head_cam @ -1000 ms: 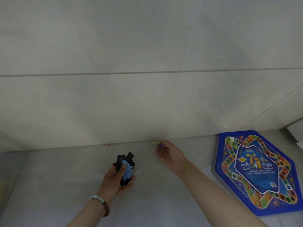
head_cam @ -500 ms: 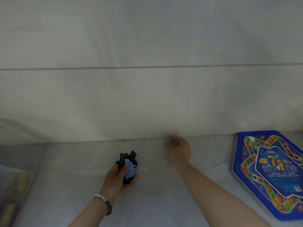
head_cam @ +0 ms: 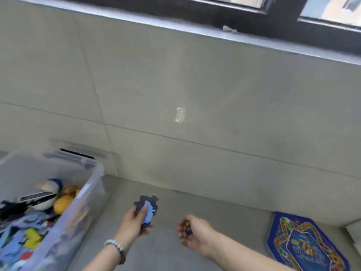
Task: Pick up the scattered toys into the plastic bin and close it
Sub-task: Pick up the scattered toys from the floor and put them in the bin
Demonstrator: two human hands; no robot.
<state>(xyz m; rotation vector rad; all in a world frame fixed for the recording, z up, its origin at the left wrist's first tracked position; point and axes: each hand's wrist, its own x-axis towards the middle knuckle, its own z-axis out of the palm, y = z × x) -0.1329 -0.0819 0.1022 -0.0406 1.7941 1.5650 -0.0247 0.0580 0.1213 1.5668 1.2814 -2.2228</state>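
Observation:
My left hand (head_cam: pixel 132 223) grips a stack of dark and light-blue puzzle-like pieces (head_cam: pixel 147 209) above the grey floor. My right hand (head_cam: pixel 195 234) is curled round small marbles (head_cam: pixel 188 229), a dark purple one and a yellowish one showing between the fingers. The clear plastic bin (head_cam: pixel 88 198) stands open at the lower left, holding a stuffed duck, yellow toys and several blue and coloured pieces. No lid shows.
A blue hexagonal board-game box (head_cam: pixel 304 245) lies on the floor at the lower right. A tiled wall (head_cam: pixel 195 94) rises straight ahead with a dark window frame on top. A vent slot sits behind the bin.
My right hand has drawn back from the wall's foot with the small marbles in it. The view has swung left and up, so the bin and window now show.

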